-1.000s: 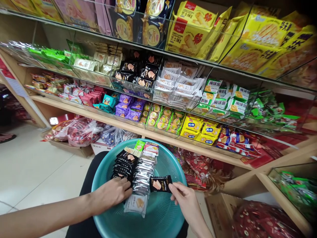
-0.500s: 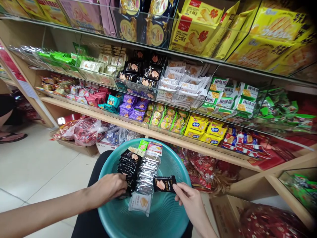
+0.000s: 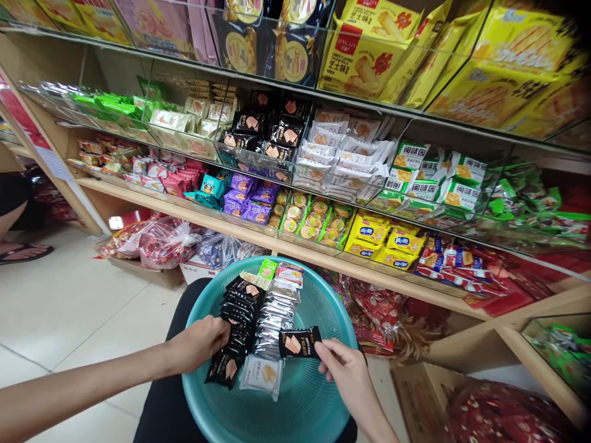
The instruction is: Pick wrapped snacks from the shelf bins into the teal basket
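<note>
A teal plastic basket (image 3: 318, 406) rests on my lap. Inside it lie a row of black packets (image 3: 242, 301) on the left and a row of silvery packets (image 3: 277, 314) beside it, with a white packet (image 3: 261, 374) at the near end. Between the thumb and fingers of my right hand (image 3: 344, 366) is a single black packet (image 3: 299, 342), held over the basket's right part. My left hand (image 3: 203, 341) is closed at the left edge of the black row; whatever its fingers hold, if anything, is hidden.
Glass-fronted shelves (image 3: 369, 209) of packaged snacks rise ahead. Bagged goods (image 3: 166, 243) in a box sit below at left, and a cardboard box (image 3: 420, 394) stands at right. Another person's sandalled foot (image 3: 23, 251) shows at far left.
My left hand has moved left, uncovering a black packet at the near end of its row. The black packet in my right hand has shifted slightly left and up.
</note>
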Available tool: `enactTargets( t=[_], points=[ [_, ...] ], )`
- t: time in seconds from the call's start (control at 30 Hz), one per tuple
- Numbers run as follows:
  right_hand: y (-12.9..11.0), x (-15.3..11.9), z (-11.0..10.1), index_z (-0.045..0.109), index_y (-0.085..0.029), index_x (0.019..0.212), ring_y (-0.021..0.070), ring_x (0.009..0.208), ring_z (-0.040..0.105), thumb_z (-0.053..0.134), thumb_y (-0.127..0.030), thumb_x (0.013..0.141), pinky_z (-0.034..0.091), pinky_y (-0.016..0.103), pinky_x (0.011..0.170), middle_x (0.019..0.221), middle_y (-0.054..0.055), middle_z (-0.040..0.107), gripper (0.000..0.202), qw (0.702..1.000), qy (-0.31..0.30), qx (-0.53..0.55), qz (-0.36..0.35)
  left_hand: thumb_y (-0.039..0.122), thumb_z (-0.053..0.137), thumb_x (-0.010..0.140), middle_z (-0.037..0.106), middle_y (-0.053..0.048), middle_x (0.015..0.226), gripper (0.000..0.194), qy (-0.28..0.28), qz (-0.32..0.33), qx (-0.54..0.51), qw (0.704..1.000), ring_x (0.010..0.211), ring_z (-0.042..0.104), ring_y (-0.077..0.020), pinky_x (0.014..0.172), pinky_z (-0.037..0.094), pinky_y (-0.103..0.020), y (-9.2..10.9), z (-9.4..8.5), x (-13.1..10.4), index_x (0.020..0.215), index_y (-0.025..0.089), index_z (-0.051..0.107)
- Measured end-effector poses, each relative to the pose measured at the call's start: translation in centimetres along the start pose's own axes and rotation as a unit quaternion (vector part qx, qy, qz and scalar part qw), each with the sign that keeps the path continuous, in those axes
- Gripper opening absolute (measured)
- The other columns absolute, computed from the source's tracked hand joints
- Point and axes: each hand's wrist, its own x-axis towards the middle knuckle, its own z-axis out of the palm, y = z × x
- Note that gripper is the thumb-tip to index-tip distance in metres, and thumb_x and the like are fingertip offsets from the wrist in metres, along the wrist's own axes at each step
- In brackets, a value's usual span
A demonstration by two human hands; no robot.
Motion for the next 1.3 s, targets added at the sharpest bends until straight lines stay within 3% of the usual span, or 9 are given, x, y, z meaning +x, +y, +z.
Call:
enactTargets(
  t=[0.27, 0.53, 0.73, 1.13, 1.3],
  points=[
    [-0.4, 0.1, 1.1, 0.061, -0.017, 0.065, 0.01, 0.05, 0.045, 0.054, -0.051, 0.08, 0.034, 0.023, 0.046, 0.06, -0.002, 0.044, 0.038, 0.999, -0.033, -0.008, -0.01, 0.012, 0.036, 0.084, 0.065, -0.012, 0.086, 0.024, -0.04, -0.007, 0.033, 0.999, 0.084, 0.063, -0.0273, 0.07, 0.044, -0.035, 0.1, 0.4, 0.5, 0.084, 0.016, 0.06],
    [-2.5, 0.1, 4.6, 0.052, -0.018, 0.06, 0.0111, 0.059, 0.045, 0.046, -0.037, 0.088, 0.028, 0.026, 0.054, 0.065, -0.002, 0.044, 0.035, 0.986, -0.062, -0.11, -0.109, 0.008, 0.042, 0.071, 0.067, -0.006, 0.079, 0.021, -0.087, 0.008, 0.002, 0.996, 0.073, 0.062, -0.0217, 0.061, 0.044, -0.029, 1.4, -1.7, 0.0, 0.083, 0.017, 0.055],
    [-3.2, 0.8, 6.9, 0.038, -0.019, 0.053, 0.0112, 0.06, 0.042, 0.045, -0.025, 0.087, 0.024, 0.028, 0.057, 0.06, -0.003, 0.041, 0.035, 0.97, -0.086, -0.17, -0.151, 0.005, 0.042, 0.072, 0.068, -0.003, 0.078, 0.025, -0.1, 0.039, -0.012, 0.994, 0.074, 0.062, -0.019, 0.063, 0.043, -0.027, 1.3, -1.6, -0.1, 0.08, 0.019, 0.062],
    [-3.6, 0.9, 6.1, 0.031, -0.02, 0.053, 0.0112, 0.058, 0.039, 0.044, -0.028, 0.087, 0.022, 0.028, 0.056, 0.058, -0.004, 0.036, 0.037, 0.972, -0.089, -0.183, -0.119, 0.01, 0.05, 0.07, 0.066, 0.002, 0.07, 0.015, -0.054, 0.031, -0.012, 0.998, 0.064, 0.059, -0.0145, 0.054, 0.038, -0.021, 0.9, -1.4, 0.0, 0.072, 0.02, 0.061],
    [-3.8, 1.0, 5.7, 0.038, -0.019, 0.054, 0.0114, 0.059, 0.042, 0.044, -0.028, 0.088, 0.025, 0.027, 0.056, 0.061, -0.003, 0.04, 0.035, 0.972, -0.089, -0.179, -0.124, 0.005, 0.05, 0.065, 0.065, -0.001, 0.08, 0.029, -0.035, 0.038, 0.043, 0.998, 0.075, 0.061, -0.0201, 0.057, 0.036, -0.026, 1.7, -3.4, -1.1, 0.089, 0.02, 0.057]
  ],
)
